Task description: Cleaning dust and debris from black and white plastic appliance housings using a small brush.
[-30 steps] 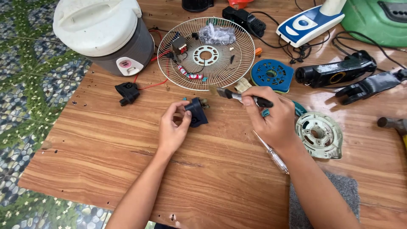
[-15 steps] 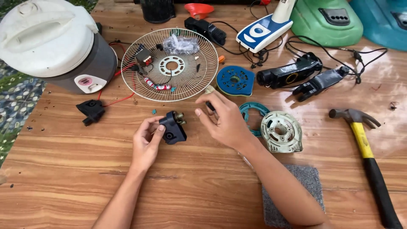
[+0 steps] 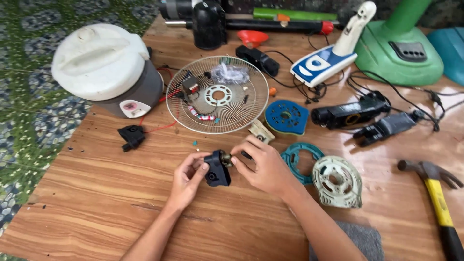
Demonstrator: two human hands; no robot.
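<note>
Holding small black plastic housing (image 3: 217,169) in my left hand (image 3: 188,178) over the wooden table (image 3: 96,193) | right hand (image 3: 263,166) fingertips pinch its brassy fitting (image 3: 225,158) | I judge: keep housing braced, turn gently | wire fan guard (image 3: 217,94) behind.

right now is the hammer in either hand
No, the hammer lies on the wooden table off to the right, while the left hand and right hand both hold a small black part.
</note>
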